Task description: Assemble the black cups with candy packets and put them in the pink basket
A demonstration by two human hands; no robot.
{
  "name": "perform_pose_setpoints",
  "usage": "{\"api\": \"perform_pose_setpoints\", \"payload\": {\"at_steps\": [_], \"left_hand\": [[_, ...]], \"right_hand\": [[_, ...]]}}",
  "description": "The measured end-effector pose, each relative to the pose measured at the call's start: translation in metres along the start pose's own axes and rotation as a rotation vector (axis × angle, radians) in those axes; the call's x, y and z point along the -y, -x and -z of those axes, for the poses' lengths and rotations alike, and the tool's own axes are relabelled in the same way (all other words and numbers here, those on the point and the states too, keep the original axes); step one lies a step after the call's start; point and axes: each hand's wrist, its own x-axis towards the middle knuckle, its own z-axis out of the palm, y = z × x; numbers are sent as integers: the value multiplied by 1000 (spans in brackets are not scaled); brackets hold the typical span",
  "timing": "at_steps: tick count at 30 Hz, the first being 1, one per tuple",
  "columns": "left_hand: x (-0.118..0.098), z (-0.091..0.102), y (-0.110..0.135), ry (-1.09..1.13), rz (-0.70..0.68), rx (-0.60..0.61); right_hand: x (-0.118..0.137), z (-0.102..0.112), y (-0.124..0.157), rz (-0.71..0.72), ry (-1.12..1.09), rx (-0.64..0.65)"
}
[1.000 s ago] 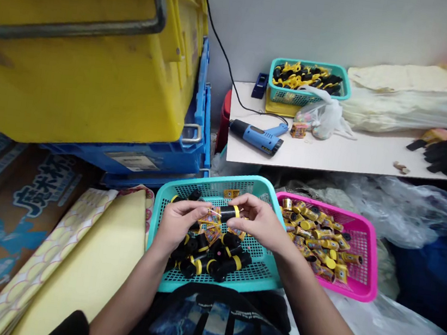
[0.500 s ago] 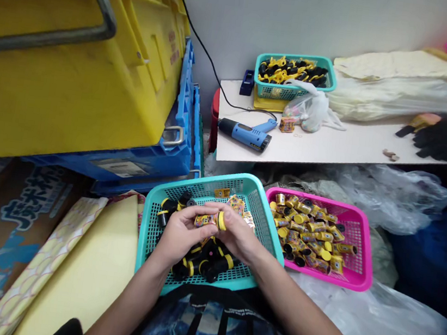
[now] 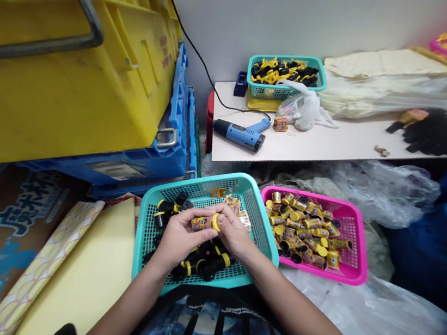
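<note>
Between my two hands is a small tube with a printed label and a yellow cap, held lying sideways. My left hand wraps round its labelled body, fingers closed. At the yellow end, the fingers of my right hand pinch the cap. Both hands are above a turquoise basket. In it lie several black tubes with yellow rims and a stack of printed labels, partly hidden by my hands. To the right, a pink basket holds many labelled tubes.
A blue heat gun lies on the white table, near a plastic bag and another turquoise basket of black and yellow parts. Black tubes are heaped at right. Yellow and blue crates stand close at left.
The view has shifted slightly, so the table and baskets sit a little further left. Both hands still hold the labelled tube, with almost the same grip.
</note>
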Motion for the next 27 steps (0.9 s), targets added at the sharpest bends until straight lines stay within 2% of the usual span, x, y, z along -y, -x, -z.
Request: {"api": "perform_pose_setpoints", "payload": {"at_steps": [4, 8, 11, 14, 17, 20, 23, 27], "left_hand": [[8, -4, 1, 45, 20, -19], [11, 1, -1, 193, 16, 106], [3, 10, -1, 194, -121, 245], [-9, 17, 2, 111, -229, 269], [-17, 18, 6, 59, -144, 251], [-20, 16, 9, 54, -66, 291], [-18, 15, 10, 50, -86, 314], [-14, 17, 8, -4, -140, 321]], "right_hand": [[2, -1, 2, 97, 104, -21], [14, -2, 3, 32, 112, 79], [24, -3, 4, 8, 118, 112], [31, -5, 6, 7, 116, 134], [32, -6, 9, -17, 89, 182], [30, -7, 9, -51, 23, 190], [26, -6, 8, -56, -4, 159], [19, -1, 4, 16, 24, 149]]}}
